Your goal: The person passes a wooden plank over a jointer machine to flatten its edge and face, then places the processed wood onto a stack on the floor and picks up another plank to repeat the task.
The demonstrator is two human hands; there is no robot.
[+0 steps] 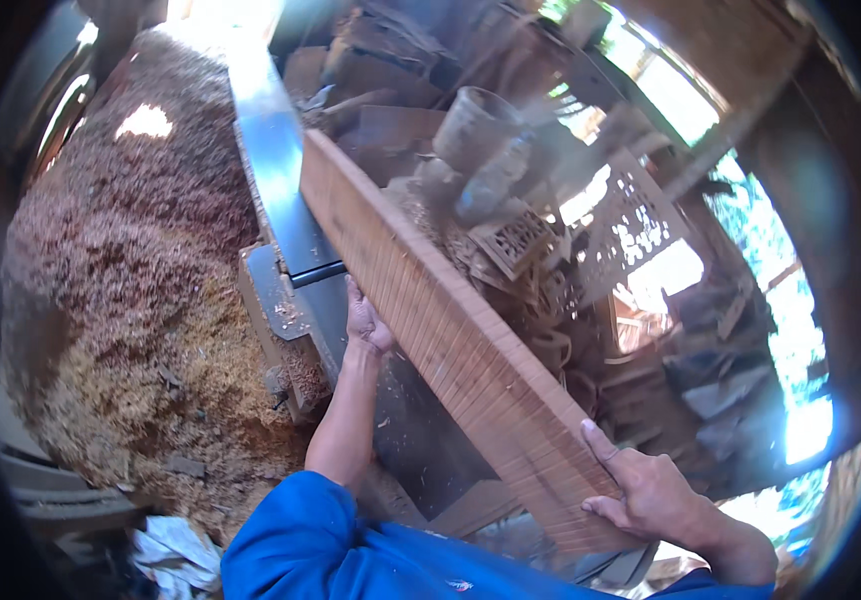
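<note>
A long, thick reddish-brown wooden plank stands on edge, slanting from upper left to lower right across a metal jointer table. My left hand holds the plank's near face, low down beside the dark cutter slot; its fingers are partly out of sight. At the near right end, my right hand grips the plank, its thumb on the face and a finger reaching over the top edge. The plank hides part of the table and slot.
A large heap of wood shavings rises left of the machine. Beyond the plank are a dusty bucket, carved lattice panels and piled wood scraps. A crumpled pale cloth lies at the lower left.
</note>
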